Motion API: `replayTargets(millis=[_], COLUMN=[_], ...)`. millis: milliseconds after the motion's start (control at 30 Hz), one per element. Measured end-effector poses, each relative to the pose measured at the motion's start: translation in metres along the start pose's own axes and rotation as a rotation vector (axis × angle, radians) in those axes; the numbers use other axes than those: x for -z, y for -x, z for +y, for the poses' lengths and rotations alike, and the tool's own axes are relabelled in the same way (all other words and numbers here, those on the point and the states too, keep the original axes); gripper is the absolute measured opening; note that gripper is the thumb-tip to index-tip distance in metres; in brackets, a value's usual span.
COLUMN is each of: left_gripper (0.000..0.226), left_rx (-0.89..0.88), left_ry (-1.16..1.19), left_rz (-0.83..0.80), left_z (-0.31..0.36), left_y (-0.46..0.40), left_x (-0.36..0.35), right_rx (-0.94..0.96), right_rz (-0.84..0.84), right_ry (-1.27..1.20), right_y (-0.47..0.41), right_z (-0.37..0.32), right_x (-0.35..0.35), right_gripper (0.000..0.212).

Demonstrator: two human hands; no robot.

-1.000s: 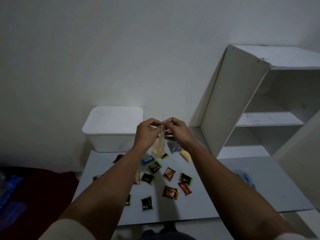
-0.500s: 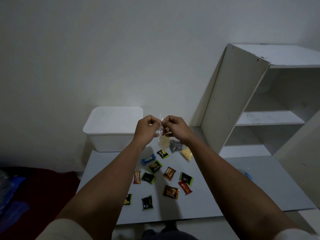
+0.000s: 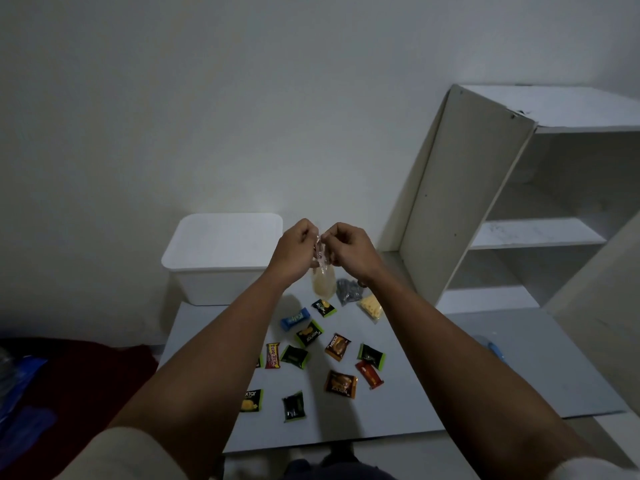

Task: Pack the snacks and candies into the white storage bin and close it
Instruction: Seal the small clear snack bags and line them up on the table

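We pinch a little clear bag [image 3: 322, 271] with our left hand [image 3: 294, 252] and right hand [image 3: 349, 249]. The shut white bin [image 3: 221, 258] sits at ten o'clock.

The room is dim. A plain white wall [image 3: 207, 98] fills the back. On the right stands a white shelf unit [image 3: 519, 202] with open shelves. A grey flat worktop [image 3: 519, 358] lies low in the middle. A dark red cloth [image 3: 86, 375] lies on the left.

Green packet [image 3: 258, 362] mostly behind left forearm.
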State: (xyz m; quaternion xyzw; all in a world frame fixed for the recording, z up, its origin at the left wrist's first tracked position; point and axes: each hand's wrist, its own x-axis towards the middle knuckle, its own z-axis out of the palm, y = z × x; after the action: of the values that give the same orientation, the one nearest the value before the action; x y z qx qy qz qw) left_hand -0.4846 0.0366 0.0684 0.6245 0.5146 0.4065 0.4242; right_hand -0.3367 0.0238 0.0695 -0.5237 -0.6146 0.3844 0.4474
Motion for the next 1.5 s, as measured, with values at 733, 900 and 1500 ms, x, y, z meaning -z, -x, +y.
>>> replayTargets(millis=[733,900,1500], left_gripper=[0.022,0.019,0.016], left_rx=[0.047,0.083,0.243], left_ry=[0.04,0.081,0.198], left_rz=[0.083,0.076,0.068], left_z=[0.003,0.002,-0.017], left_y=[-0.006,-0.008,-0.008], left_x=[0.006,0.009,0.0], right_rx=[-0.058,-0.06,-0.261], right_rz=[0.053,0.051,-0.002], right_ry=[0.047,-0.008,-0.22], right_y=[0.002,0.008,-0.002], right_z=[0.007,0.003,0.025], right_x=[-0.004,-0.005,-0.01], right_gripper=[0.009,0.015,0.014])
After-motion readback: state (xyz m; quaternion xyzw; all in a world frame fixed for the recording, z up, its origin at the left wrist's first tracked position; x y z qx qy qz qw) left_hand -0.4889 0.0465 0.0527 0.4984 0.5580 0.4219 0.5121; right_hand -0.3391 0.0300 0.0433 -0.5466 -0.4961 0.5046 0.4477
